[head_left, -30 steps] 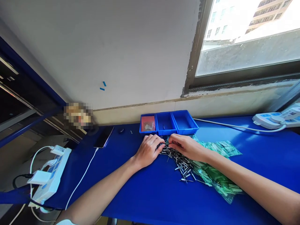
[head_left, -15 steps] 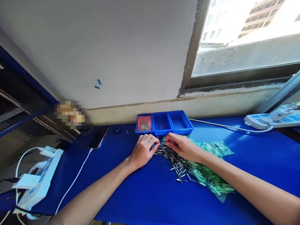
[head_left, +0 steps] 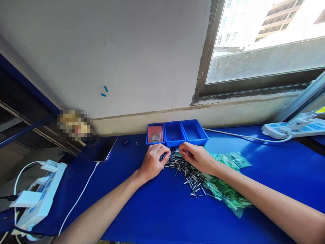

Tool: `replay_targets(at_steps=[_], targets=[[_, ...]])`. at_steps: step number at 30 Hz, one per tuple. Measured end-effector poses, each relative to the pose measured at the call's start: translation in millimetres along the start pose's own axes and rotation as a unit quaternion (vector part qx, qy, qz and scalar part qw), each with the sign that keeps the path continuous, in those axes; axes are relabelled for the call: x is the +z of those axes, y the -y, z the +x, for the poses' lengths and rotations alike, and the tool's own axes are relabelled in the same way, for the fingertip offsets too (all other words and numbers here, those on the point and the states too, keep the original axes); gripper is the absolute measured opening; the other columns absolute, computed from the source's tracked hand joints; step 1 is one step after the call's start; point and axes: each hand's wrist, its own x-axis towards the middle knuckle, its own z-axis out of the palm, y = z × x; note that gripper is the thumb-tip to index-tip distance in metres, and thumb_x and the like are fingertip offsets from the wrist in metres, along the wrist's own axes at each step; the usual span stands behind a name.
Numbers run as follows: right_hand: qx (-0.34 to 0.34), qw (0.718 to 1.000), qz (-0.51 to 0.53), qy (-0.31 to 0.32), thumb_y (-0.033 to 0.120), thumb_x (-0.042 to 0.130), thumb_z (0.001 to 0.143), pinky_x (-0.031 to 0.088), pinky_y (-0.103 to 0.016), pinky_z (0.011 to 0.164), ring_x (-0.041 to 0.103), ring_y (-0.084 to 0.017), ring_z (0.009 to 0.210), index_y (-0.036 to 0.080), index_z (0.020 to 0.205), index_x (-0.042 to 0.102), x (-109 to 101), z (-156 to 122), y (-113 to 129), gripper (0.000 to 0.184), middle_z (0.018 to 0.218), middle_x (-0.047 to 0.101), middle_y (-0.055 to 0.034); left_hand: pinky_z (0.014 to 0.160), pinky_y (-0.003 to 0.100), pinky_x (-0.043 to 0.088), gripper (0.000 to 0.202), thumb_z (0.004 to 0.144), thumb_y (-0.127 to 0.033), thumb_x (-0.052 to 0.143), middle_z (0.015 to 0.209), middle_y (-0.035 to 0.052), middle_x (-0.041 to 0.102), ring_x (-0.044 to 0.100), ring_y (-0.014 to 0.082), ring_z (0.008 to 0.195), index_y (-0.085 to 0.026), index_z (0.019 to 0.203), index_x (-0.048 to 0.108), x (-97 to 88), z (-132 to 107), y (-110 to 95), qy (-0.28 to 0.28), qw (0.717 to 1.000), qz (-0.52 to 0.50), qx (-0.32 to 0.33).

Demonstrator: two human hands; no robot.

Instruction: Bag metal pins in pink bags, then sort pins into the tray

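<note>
Pins (head_left: 189,174) lie in a loose heap on the blue table (head_left: 152,210), just in front of the trays (head_left: 194,134), and both my hands are at the heap's far end. My left hand (head_left: 152,161) rests knuckles up with the fingers curled under and the tips touching the pins; whether it grips any I cannot tell. My right hand (head_left: 199,158) has thumb and forefinger pinched on one pin (head_left: 175,151), which points toward my left fingertips. Green bags (head_left: 225,189) spread under the heap and out to its right, beneath my right wrist. The left tray compartment holds a reddish packet (head_left: 155,134). A phone (head_left: 105,153) lies to the left, and a white cable (head_left: 81,193) runs from it toward the near edge, past the power strip (head_left: 38,196). A second strip (head_left: 291,128) sits far right.
</note>
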Motion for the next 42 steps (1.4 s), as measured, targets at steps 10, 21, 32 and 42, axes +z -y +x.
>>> replay_targets(at_steps=[10, 21, 32, 42], targets=[[-0.033, 0.999, -0.030, 0.001, 0.037, 0.040, 0.111, 0.039, -0.026, 0.064, 0.054, -0.015, 0.067, 0.023, 0.111, 0.059, -2.0, 2.0, 1.8, 0.024, 0.095, 0.066, -0.0052, 0.095, 0.038, 0.046, 0.017, 0.109, -0.031, 0.050, 0.106, 0.0038, 0.073, 0.066, 0.0211, 0.105, -0.023, 0.104, 0.064, 0.7, -0.8, 0.6, -0.006, 1.000, 0.002, 0.004], [-0.034, 0.999, -0.026, 0.005, 0.036, 0.042, 0.111, 0.041, -0.027, 0.067, 0.057, -0.016, 0.072, 0.023, 0.113, 0.061, -0.7, 0.6, -1.3, 0.023, 0.099, 0.068, -0.0060, 0.097, 0.038, 0.046, 0.014, 0.109, -0.031, 0.052, 0.107, 0.0036, 0.073, 0.066, 0.0214, 0.105, -0.024, 0.106, 0.064, 0.1, -0.3, -0.4, -0.006, 1.000, -0.005, 0.005], [-0.016, 1.000, -0.013, 0.000, 0.032, 0.043, 0.110, 0.042, -0.027, 0.067, 0.061, -0.017, 0.072, 0.023, 0.113, 0.058, 0.2, 0.4, -0.6, 0.018, 0.098, 0.072, -0.0061, 0.094, 0.038, 0.045, 0.016, 0.109, -0.029, 0.052, 0.106, 0.0035, 0.072, 0.066, 0.0206, 0.104, -0.024, 0.107, 0.067, -0.6, -0.5, -1.1, -0.007, 1.000, 0.020, 0.012], [-0.054, 0.998, -0.033, -0.010, 0.024, 0.049, 0.106, 0.039, -0.026, 0.065, 0.055, -0.015, 0.070, 0.023, 0.104, 0.061, 3.3, -0.4, -7.1, 0.013, 0.093, 0.066, -0.0038, 0.092, 0.037, 0.044, 0.018, 0.111, -0.029, 0.049, 0.104, 0.0030, 0.073, 0.065, 0.0205, 0.102, -0.022, 0.105, 0.065, 0.9, -0.8, 0.1, 0.001, 1.000, 0.015, 0.023]])
